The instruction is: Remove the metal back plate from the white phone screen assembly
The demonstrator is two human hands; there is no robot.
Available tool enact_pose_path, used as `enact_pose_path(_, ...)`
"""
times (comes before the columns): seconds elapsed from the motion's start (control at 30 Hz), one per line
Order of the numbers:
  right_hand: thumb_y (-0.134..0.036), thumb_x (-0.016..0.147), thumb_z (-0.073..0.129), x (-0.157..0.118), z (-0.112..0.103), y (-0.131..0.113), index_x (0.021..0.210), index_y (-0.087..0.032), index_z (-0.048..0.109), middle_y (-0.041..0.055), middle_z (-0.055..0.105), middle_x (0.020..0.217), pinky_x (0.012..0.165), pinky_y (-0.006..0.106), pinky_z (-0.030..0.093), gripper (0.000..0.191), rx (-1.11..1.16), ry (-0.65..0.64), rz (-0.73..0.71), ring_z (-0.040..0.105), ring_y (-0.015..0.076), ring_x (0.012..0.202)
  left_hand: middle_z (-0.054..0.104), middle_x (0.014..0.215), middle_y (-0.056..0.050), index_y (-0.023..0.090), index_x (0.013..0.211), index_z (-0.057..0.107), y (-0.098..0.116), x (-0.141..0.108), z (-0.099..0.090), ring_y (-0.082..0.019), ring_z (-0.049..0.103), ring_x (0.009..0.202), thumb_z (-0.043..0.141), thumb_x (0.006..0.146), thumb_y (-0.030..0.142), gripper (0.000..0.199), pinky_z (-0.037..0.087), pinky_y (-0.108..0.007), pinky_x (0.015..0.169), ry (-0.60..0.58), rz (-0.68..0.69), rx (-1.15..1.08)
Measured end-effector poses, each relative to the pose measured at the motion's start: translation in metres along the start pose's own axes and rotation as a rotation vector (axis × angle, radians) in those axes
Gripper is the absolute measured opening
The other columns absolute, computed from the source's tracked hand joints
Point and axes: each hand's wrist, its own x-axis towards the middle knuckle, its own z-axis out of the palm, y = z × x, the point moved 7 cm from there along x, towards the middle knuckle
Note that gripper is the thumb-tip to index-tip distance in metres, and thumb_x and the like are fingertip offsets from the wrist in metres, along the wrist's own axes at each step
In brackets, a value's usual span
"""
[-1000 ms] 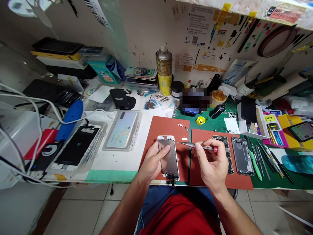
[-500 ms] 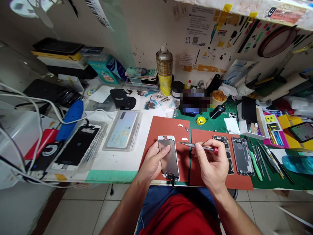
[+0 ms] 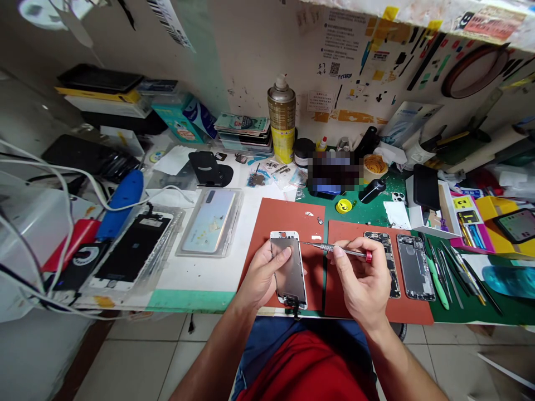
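Note:
My left hand (image 3: 264, 273) grips a white-framed phone screen (image 3: 292, 284) by its left edge, thumb lying across its grey metal back. A dark flex cable hangs from the screen's near end. In my right hand (image 3: 365, 273) is a slim metal screwdriver (image 3: 322, 246) with a red end cap, pinched between thumb and fingers. Its tip points left and meets the screen's upper right edge; whether it sits on a screw is too small to tell. Below lies a brown mat (image 3: 254, 245). Small white parts (image 3: 316, 238) rest on it past the screen.
Right of my right hand lie an opened phone with its board (image 3: 393, 262), a phone housing (image 3: 413, 267), a green pry tool (image 3: 438, 283) and several tweezers. Leftward are a boxed phone (image 3: 209, 220) and another screen (image 3: 134, 250). A spray can (image 3: 281, 120) stands behind.

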Motion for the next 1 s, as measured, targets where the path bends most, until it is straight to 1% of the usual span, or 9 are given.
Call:
enact_pose_path(0.07, -0.031, 0.100, 0.075, 0.001, 0.000, 0.000, 0.111, -0.026, 0.059, 0.0040, 0.079, 0.101, 0.077, 0.034, 0.068, 0.020, -0.006, -0.007, 0.004, 0.078, 0.0180, 0.081, 0.073, 0.077, 0.000, 0.019, 0.091, 0.060, 0.000, 0.000, 0.000, -0.018, 0.073, 0.062, 0.094, 0.079, 0.036, 0.041, 0.068, -0.037, 0.070, 0.008, 0.001, -0.009)
enact_pose_path(0.2, -0.033, 0.099, 0.076, 0.002, -0.002, 0.003, 0.107, -0.025, 0.059, -0.0013, 0.074, 0.080, 0.064, 0.029, 0.064, 0.020, -0.058, 0.003, 0.042, 0.075, 0.0169, 0.068, 0.074, 0.079, -0.001, 0.019, 0.095, 0.062, 0.001, -0.001, 0.002, -0.019, 0.073, 0.062, 0.095, 0.079, 0.037, 0.041, 0.067, -0.036, 0.068, -0.002, 0.001, -0.005)
enact_pose_path(0.23, -0.033, 0.099, 0.076, 0.002, -0.002, 0.002, 0.107, -0.025, 0.059, -0.0009, 0.074, 0.082, 0.065, 0.029, 0.064, 0.020, -0.058, 0.005, 0.032, 0.076, 0.0169, 0.069, 0.074, 0.078, -0.001, 0.019, 0.094, 0.062, 0.001, -0.001, 0.003, -0.019, 0.073, 0.061, 0.095, 0.078, 0.037, 0.041, 0.067, -0.035, 0.067, -0.006, 0.001, -0.006)
enact_pose_path(0.33, -0.033, 0.099, 0.075, 0.002, -0.002, 0.001, 0.110, -0.026, 0.059, 0.0030, 0.077, 0.098, 0.074, 0.033, 0.066, 0.021, -0.023, -0.003, 0.000, 0.078, 0.0177, 0.078, 0.073, 0.075, 0.000, 0.019, 0.090, 0.061, 0.001, 0.000, 0.003, -0.017, 0.073, 0.061, 0.096, 0.078, 0.037, 0.041, 0.065, -0.030, 0.064, 0.000, 0.005, -0.017)
enact_pose_path(0.4, -0.033, 0.099, 0.076, 0.001, -0.001, 0.004, 0.111, -0.026, 0.059, 0.0014, 0.076, 0.094, 0.071, 0.032, 0.066, 0.022, -0.026, -0.007, 0.031, 0.077, 0.0180, 0.076, 0.073, 0.076, 0.000, 0.019, 0.089, 0.061, 0.001, 0.001, 0.002, -0.017, 0.074, 0.062, 0.095, 0.078, 0.036, 0.040, 0.065, -0.029, 0.064, 0.006, 0.008, -0.010)
enact_pose_path(0.5, -0.031, 0.099, 0.076, 0.000, -0.001, 0.006, 0.111, -0.026, 0.058, -0.0007, 0.075, 0.085, 0.067, 0.030, 0.064, 0.022, -0.018, 0.004, 0.065, 0.076, 0.0176, 0.072, 0.074, 0.076, -0.001, 0.019, 0.091, 0.061, 0.001, 0.000, 0.001, -0.021, 0.076, 0.064, 0.094, 0.079, 0.038, 0.040, 0.066, -0.033, 0.065, 0.005, 0.002, 0.010)
enact_pose_path(0.63, -0.030, 0.099, 0.076, 0.000, -0.001, 0.003, 0.109, -0.026, 0.058, -0.0006, 0.075, 0.087, 0.067, 0.030, 0.065, 0.021, 0.018, 0.027, 0.044, 0.076, 0.0168, 0.071, 0.074, 0.075, -0.001, 0.019, 0.089, 0.061, 0.002, -0.001, 0.002, -0.022, 0.076, 0.063, 0.096, 0.076, 0.039, 0.043, 0.066, -0.034, 0.063, 0.008, 0.002, 0.008)
enact_pose_path(0.87, -0.032, 0.100, 0.076, -0.002, -0.001, 0.003, 0.108, -0.026, 0.057, -0.0006, 0.075, 0.087, 0.070, 0.030, 0.065, 0.022, 0.033, 0.024, 0.073, 0.076, 0.0171, 0.073, 0.074, 0.076, -0.001, 0.018, 0.090, 0.062, 0.002, 0.000, 0.002, -0.020, 0.074, 0.060, 0.097, 0.074, 0.040, 0.044, 0.064, -0.031, 0.061, 0.016, -0.005, 0.007)
enact_pose_path(1.0, -0.036, 0.100, 0.075, -0.001, -0.006, 0.009, 0.108, -0.026, 0.056, -0.0003, 0.074, 0.088, 0.070, 0.031, 0.064, 0.023, -0.008, 0.045, 0.088, 0.076, 0.0179, 0.073, 0.073, 0.076, 0.000, 0.018, 0.091, 0.064, 0.002, 0.000, -0.008, -0.020, 0.076, 0.066, 0.098, 0.073, 0.041, 0.045, 0.066, -0.034, 0.071, 0.080, 0.021, -0.003)
